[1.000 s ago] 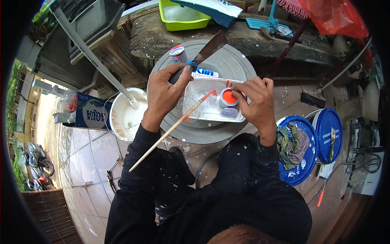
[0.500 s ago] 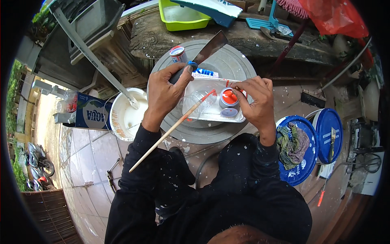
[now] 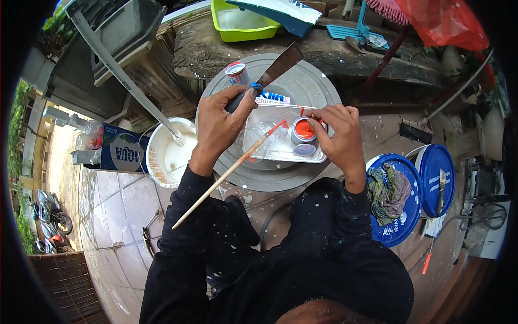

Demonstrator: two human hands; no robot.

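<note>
My left hand (image 3: 226, 116) is wrapped round the dark handle of a putty knife (image 3: 280, 66), its blade pointing up and to the right. Close by the rim of a small can of orange-red paint (image 3: 304, 128), my right hand (image 3: 340, 132) has its fingers pinched together; what they hold, if anything, is hidden. The can stands in a white tray (image 3: 280, 156) beside its grey lid (image 3: 305, 149). A clear plastic cup (image 3: 253, 141) also sits there, with a long wooden paintbrush (image 3: 216, 183) across it, its bristles orange.
Under the tray is a round grey stand (image 3: 243, 175), with a second small can (image 3: 236, 72) on it. A paint-stained white bucket (image 3: 162, 167) stands left. Blue lids (image 3: 391, 235), one bearing a crumpled rag (image 3: 387, 194), lie right. A yellow-green tray (image 3: 243, 33) rests on the wooden ledge behind.
Both hands have barely moved. The orange paint surface in the can looks more even, with a lighter shape in it no longer showing.
</note>
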